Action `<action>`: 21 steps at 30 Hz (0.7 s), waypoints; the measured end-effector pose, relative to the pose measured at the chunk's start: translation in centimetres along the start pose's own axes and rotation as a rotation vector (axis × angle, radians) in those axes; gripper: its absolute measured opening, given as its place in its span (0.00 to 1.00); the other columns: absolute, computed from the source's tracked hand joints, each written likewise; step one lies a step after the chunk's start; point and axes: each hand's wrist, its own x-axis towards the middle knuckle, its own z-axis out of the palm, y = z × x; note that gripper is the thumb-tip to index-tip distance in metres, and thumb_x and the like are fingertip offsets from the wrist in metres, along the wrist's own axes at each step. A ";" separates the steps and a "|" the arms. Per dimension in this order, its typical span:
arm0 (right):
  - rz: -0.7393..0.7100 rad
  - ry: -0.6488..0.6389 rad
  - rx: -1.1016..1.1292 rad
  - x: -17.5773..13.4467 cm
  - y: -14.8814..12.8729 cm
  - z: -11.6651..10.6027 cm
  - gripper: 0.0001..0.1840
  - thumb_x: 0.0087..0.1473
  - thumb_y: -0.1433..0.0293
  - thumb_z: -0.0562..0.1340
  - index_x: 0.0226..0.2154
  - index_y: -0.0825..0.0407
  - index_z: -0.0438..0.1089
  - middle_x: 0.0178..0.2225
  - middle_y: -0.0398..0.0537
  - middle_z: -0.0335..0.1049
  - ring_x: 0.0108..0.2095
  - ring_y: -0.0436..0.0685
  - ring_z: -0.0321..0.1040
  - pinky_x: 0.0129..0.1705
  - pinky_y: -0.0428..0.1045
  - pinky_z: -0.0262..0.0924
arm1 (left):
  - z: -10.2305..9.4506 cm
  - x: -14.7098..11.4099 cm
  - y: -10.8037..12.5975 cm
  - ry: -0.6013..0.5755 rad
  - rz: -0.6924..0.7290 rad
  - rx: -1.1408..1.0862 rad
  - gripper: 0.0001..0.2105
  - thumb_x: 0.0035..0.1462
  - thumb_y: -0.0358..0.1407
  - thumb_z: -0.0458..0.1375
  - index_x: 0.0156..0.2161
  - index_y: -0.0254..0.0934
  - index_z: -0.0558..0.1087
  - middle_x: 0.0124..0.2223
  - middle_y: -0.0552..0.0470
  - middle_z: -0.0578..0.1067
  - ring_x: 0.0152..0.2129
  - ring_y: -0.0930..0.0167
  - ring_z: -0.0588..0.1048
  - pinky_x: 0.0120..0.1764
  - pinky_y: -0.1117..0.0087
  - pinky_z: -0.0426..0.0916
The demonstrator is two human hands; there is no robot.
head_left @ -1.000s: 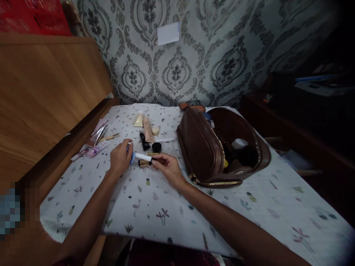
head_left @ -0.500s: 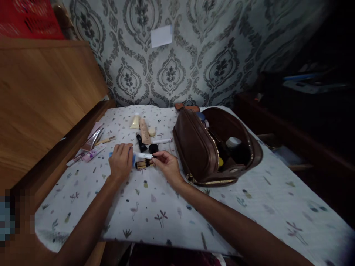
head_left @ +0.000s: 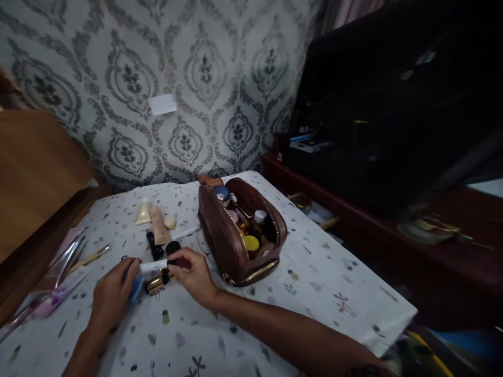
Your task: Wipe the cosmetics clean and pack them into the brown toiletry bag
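A slim white cosmetic tube lies level between my two hands. My left hand is closed on its left end, and something blue shows under those fingers. With thumb and fingertips, my right hand pinches the tube's dark right end. Just below the tube is a gold and black bottle. Behind it are a round black jar, a black tube, a beige tube, a cream tube, a small cream jar and a white pen-like stick.
An open brown leather bag stands right of my hands, holding several containers, one with a yellow lid. Brushes and shiny pouches lie at the left. The patterned cloth covers the table, with wallpaper behind.
The view has swung to the right, so the table and bag appear further left. Both hands still hold the white tube. More of the bag's contents show.
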 end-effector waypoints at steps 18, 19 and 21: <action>-0.108 0.022 -0.034 0.0 -4.5 -0.5 0.04 0.49 0.72 0.66 0.32 0.50 0.74 0.27 0.39 0.67 0.29 0.49 0.62 0.31 0.44 0.58 | -2.3 0.7 3.0 -0.203 -0.481 -0.763 0.25 0.31 0.56 0.71 0.29 0.38 0.77 0.19 0.55 0.67 0.17 0.73 0.63 0.18 0.74 0.58; -0.123 0.026 -0.037 0.0 -5.1 -0.6 0.04 0.50 0.71 0.66 0.32 0.50 0.74 0.27 0.39 0.66 0.28 0.49 0.62 0.31 0.44 0.58 | -2.2 0.7 3.8 -0.170 -0.465 -0.799 0.23 0.34 0.56 0.70 0.29 0.39 0.77 0.19 0.56 0.66 0.18 0.73 0.63 0.18 0.74 0.58; -0.154 0.028 -0.047 0.1 -6.1 -0.7 0.03 0.51 0.69 0.66 0.32 0.50 0.73 0.26 0.38 0.65 0.27 0.49 0.61 0.31 0.44 0.58 | -2.0 0.8 5.2 -0.111 -0.437 -0.871 0.21 0.39 0.56 0.69 0.30 0.41 0.77 0.19 0.58 0.65 0.18 0.75 0.61 0.19 0.75 0.57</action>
